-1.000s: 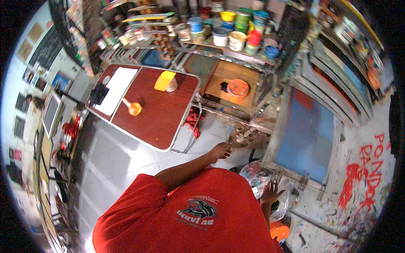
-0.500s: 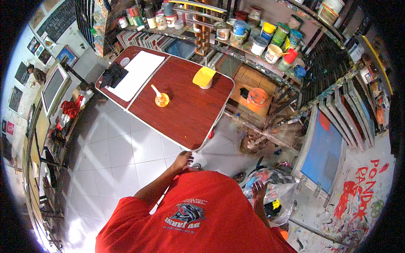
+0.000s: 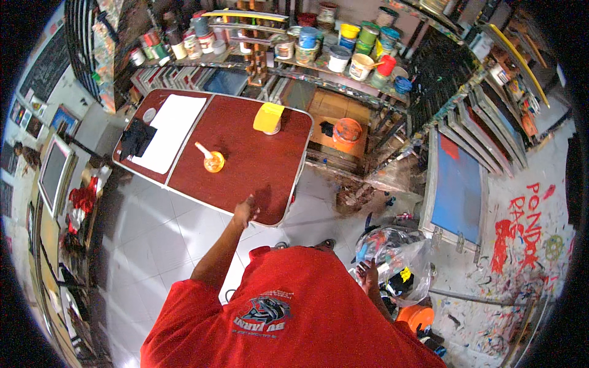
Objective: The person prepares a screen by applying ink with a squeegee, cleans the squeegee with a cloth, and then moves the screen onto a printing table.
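Observation:
My left hand is raised at the near edge of a dark red table, fingers loosely stretched and nothing in them. On that table stands a small yellow-orange cup with a pale handle leaning out of it. A yellow piece lies over a white tub farther back. At the table's left, a white sheet lies beside a black cloth. Low at my right side hangs my right hand, fingers apart and empty. It is next to a clear plastic bag; whether they touch I cannot tell.
Paint tubs crowd the back shelf. An orange bucket stands low beyond the table's right end. A blue screen frame leans at the right, by several stacked frames. Racks line the left wall. Another orange bucket is behind my right arm.
My left hand has reached forward, from beside the table's near corner to over its edge. My view has turned a little right, and my body is nearer the table. My right hand stays empty.

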Action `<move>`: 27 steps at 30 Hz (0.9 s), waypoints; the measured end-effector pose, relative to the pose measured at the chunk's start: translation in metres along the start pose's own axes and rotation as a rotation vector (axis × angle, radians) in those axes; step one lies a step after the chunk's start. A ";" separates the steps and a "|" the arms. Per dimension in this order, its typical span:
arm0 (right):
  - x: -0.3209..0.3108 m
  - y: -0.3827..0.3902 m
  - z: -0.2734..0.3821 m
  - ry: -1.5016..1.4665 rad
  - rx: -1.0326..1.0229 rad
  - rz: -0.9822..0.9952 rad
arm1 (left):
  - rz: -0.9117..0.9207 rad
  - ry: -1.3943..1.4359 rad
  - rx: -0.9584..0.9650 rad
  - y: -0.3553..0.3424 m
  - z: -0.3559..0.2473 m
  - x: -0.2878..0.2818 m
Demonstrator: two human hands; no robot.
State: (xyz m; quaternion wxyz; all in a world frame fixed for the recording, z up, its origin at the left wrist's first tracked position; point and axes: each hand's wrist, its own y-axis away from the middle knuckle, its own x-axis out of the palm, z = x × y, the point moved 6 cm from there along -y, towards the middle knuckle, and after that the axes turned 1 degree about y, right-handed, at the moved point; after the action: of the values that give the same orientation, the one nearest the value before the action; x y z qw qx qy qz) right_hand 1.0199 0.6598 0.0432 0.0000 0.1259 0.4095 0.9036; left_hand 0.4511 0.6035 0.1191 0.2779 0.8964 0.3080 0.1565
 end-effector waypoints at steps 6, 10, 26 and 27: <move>-0.031 0.026 0.016 -0.041 0.001 -0.185 | 0.005 0.270 0.089 -0.122 -0.081 -0.002; -0.060 0.037 0.006 -0.005 -0.040 -0.216 | -0.138 0.103 0.232 -0.181 -0.127 -0.001; -0.096 0.101 -0.005 -0.054 -0.031 -0.372 | -0.063 0.121 0.281 -0.271 -0.167 0.036; -0.083 0.103 -0.017 -0.111 -0.012 -0.381 | -0.074 0.163 0.214 -0.274 -0.166 0.036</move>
State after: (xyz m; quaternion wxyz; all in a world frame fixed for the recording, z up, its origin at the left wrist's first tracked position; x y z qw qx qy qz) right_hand 1.1074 0.5707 0.0898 0.1944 0.0959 0.4199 0.8813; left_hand 0.2758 0.8726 0.0918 0.1603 0.8932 0.3774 0.1844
